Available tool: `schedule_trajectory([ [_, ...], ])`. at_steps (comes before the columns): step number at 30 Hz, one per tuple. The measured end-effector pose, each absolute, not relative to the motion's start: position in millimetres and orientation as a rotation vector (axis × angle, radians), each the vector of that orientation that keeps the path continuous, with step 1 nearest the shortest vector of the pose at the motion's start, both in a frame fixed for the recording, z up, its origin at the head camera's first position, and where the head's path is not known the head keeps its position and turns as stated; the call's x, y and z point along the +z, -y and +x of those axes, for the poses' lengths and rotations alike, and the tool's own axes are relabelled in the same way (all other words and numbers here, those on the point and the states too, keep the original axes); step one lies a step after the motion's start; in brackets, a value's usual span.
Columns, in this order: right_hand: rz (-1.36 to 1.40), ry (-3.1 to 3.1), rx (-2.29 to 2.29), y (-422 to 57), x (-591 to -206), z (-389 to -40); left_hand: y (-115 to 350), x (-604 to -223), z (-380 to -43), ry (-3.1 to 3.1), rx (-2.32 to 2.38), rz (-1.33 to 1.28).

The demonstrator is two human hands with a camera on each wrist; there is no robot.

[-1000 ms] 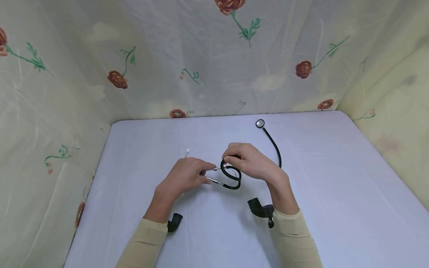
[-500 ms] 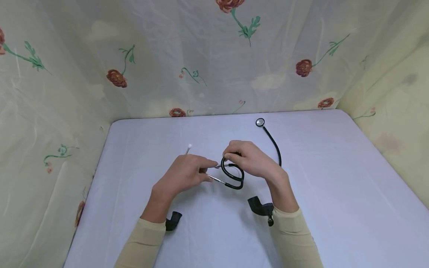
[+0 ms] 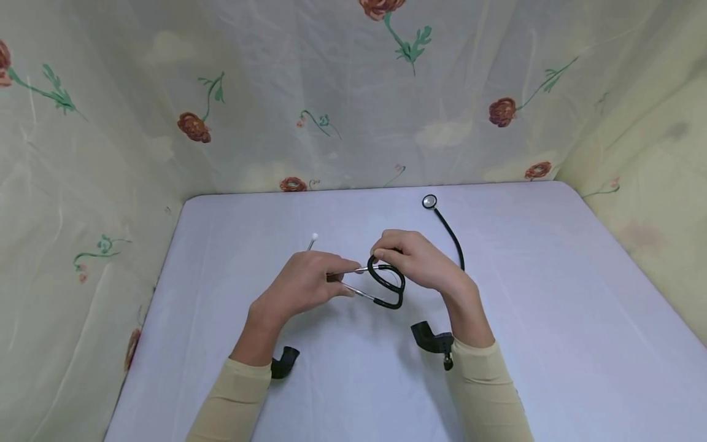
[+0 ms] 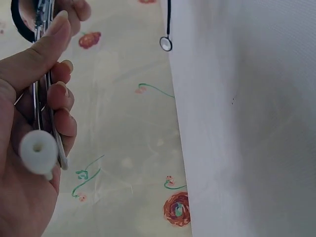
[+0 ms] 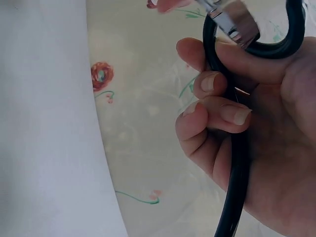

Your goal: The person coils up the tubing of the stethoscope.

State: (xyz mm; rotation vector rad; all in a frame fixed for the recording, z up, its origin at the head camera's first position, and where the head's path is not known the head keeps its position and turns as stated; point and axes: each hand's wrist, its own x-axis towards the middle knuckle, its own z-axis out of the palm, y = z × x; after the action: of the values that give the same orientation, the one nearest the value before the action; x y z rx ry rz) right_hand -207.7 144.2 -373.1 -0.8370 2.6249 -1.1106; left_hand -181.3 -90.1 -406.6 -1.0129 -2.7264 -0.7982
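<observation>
A black stethoscope (image 3: 399,302) is held up between both hands over the table. My left hand (image 3: 306,277) grips its metal ear tubes (image 4: 35,106), thumb on one side and fingers curled on the other. A white eartip (image 4: 38,152) sticks out near the palm in the left wrist view. My right hand (image 3: 414,258) holds the black tubing (image 5: 240,163) with curled fingers, close to where it loops back toward the metal tubes. From the right hand the tubing runs behind the wrist to the round chest piece (image 3: 429,201) lying near the table's far edge.
A pale cloth covers the table (image 3: 552,294). Curtains (image 3: 248,92) printed with red flowers hang at the back and both sides. Black wrist mounts (image 3: 432,339) show beside the sleeves.
Both hands have shifted slightly up and away, the left opening a little at thumb and forefinger. The tubing loop has moved a bit right. The chest piece stays in place.
</observation>
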Motion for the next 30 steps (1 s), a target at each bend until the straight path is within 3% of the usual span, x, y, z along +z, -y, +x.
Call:
schedule_trajectory([
  [14, -0.857, -2.453, -1.276, -146.3, -364.0, -206.0, 93.0, -395.7, -177.9, 2.563, -1.072, -1.045],
  [30, -0.763, -2.412, -1.263, -135.7, -367.6, -204.8, 92.4, -395.5, -177.3, 2.542, -1.209, -0.837],
])
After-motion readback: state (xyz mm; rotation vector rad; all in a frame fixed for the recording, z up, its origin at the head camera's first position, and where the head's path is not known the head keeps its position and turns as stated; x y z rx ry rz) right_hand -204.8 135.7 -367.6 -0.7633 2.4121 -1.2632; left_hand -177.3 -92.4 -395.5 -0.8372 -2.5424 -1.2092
